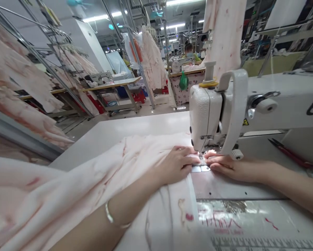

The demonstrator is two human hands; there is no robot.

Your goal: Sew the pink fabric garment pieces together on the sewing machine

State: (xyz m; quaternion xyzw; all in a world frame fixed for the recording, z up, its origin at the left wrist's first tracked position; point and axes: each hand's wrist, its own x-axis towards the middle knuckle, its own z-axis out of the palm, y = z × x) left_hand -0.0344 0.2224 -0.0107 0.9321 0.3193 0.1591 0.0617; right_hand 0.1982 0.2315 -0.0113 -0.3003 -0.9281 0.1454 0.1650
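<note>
A pale pink printed fabric (pixel 99 181) lies bunched across the white sewing table (pixel 135 125) and runs under the head of a white sewing machine (pixel 211 108). My left hand (pixel 178 164) rests flat on the fabric just left of the needle, fingers stretched out and pressing the cloth down. My right hand (pixel 229 167) lies on the machine bed right of the needle, its fingertips pressed on the fabric edge beside the presser foot (pixel 201 157). The needle itself is mostly hidden by the machine head.
Red-handled snips (pixel 289 153) lie on the machine bed at the right. A printed ruler strip (pixel 263 242) runs along the near edge. Racks of pink garments (pixel 20 87) hang at left. Other sewing tables (pixel 112 85) and a seated person (pixel 189 50) are in the background.
</note>
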